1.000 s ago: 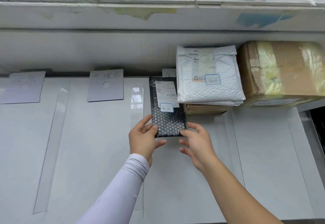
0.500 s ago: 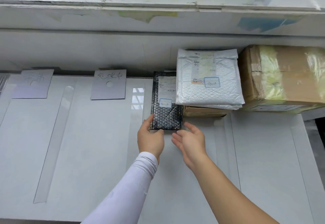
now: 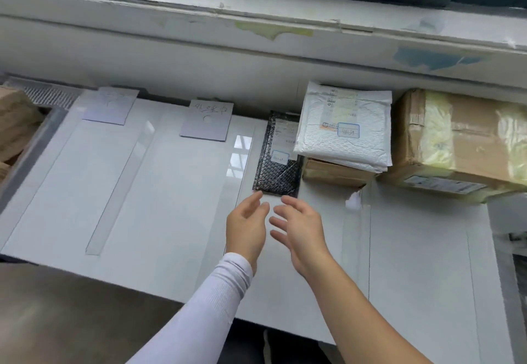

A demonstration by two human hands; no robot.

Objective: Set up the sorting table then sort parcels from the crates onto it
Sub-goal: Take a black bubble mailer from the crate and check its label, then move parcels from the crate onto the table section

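we see the left hand [image 3: 246, 228] and right hand [image 3: 299, 228] hovering empty, fingers loosely spread, just short of the black mailer [image 3: 278, 169] near the table's [image 3: 159, 192] far edge.

The white table [image 3: 159, 192] lies bare across its left and middle, open from the near edge up to two paper labels [image 3: 109, 106] [image 3: 207, 120] at the back. The far right is blocked by a black bubble mailer [image 3: 278, 169], a white mailer [image 3: 345, 129] stacked on a small carton [image 3: 333, 173], and a taped cardboard box [image 3: 462, 141]; the wall ledge [image 3: 256, 21] overhangs behind.
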